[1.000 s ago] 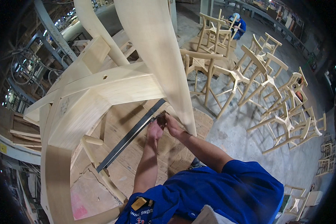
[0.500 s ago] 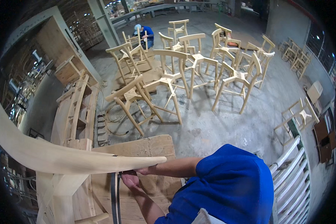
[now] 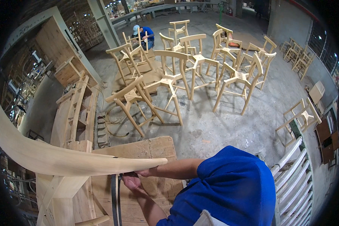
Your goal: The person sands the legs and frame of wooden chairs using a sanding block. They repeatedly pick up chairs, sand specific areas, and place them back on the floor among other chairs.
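A pale wooden chair's curved back rail (image 3: pixel 75 162) crosses the lower left, close to me. A black strap (image 3: pixel 114 201) hangs below it in two strands, and a small dark bit shows at the rail's upper edge. Under the rail's tapered end, my left hand (image 3: pixel 131 182) is closed around something dark beside the strap, too hidden to name. My right hand (image 3: pixel 144 173) reaches in against the underside of the same end. The rail and the left hand cover its fingers.
Brown cardboard (image 3: pixel 154 148) lies beneath my hands. Several unfinished wooden chairs (image 3: pixel 168 79) stand on the concrete floor ahead. Beyond them a person in blue (image 3: pixel 148 35) crouches among chair legs. White rails (image 3: pixel 290 169) are at right, wooden workbench framing (image 3: pixel 79 109) at left.
My hands and the chair rail stay almost in place; the left hand shifts very slightly. The far person's head dips a little lower.
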The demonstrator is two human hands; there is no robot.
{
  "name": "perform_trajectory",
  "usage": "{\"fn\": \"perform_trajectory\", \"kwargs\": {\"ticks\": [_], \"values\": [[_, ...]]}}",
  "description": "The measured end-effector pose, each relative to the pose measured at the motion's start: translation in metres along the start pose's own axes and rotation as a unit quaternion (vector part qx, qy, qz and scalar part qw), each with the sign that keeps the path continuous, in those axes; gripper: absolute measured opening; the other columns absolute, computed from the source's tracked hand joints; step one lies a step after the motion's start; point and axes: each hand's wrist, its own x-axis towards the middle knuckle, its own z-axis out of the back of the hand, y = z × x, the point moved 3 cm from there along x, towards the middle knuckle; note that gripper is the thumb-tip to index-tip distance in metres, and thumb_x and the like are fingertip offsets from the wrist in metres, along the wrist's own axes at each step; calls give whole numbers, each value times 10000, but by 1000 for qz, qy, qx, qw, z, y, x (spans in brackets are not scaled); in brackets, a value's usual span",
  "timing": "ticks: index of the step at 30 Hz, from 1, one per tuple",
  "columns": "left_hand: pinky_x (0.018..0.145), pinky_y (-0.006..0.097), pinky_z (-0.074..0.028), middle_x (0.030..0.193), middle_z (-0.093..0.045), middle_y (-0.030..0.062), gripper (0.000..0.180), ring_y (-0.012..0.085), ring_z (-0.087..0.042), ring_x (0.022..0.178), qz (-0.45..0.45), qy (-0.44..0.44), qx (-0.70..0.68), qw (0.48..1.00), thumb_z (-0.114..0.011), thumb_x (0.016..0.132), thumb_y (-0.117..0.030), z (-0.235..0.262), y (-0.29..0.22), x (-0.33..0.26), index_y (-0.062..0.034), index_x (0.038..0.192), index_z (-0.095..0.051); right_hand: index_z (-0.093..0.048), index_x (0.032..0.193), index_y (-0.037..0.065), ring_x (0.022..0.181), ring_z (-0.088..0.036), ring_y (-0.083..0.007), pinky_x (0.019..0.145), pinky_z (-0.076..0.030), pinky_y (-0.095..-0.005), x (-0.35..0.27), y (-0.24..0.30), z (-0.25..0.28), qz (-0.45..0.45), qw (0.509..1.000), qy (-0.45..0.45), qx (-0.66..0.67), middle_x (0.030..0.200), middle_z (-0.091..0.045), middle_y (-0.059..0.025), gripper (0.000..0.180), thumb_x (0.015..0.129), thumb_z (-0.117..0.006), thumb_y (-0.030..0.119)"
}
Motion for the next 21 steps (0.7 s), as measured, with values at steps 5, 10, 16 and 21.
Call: {"fn": "perform_trajectory", "kwargs": {"ticks": [5,10,16,21], "values": [[1152,443,-319,1457,-490,128,537,288,-453,1332,-1,-1,-3,1000,-438,1015,-391,8,-1,2,-29,1410,-472,-644,1128,155,948,-566,-119,838,-447,-334,0,3,2,7,1000,-2,-1,1013,-641,7,287,962,-529,358],[1151,446,-321,1455,-491,128,543,289,-452,1332,0,67,-30,997,-443,1013,-399,26,-6,22,-29,1409,-472,-643,1123,158,932,-569,-119,828,-452,-334,-4,-11,-9,28,999,1,-20,1005,-642,7,287,955,-534,364],[839,356,-519,1114,-678,58,157,188,-648,991,-88,-104,58,989,-602,986,-137,-45,-16,-12,-80,1132,-613,-643,1117,162,914,-574,-120,815,-457,-334,-11,-11,-4,72,994,-35,-79,996,-642,6,288,946,-540,370],[887,306,-449,1201,-648,4,221,163,-588,1136,-132,-194,61,970,-565,993,-134,-64,-29,-50,-82,1202,-611,-642,1096,181,889,-575,-107,776,-446,-328,-31,48,-57,-10,1000,-6,-22,987,-640,26,287,907,-565,382]]}}
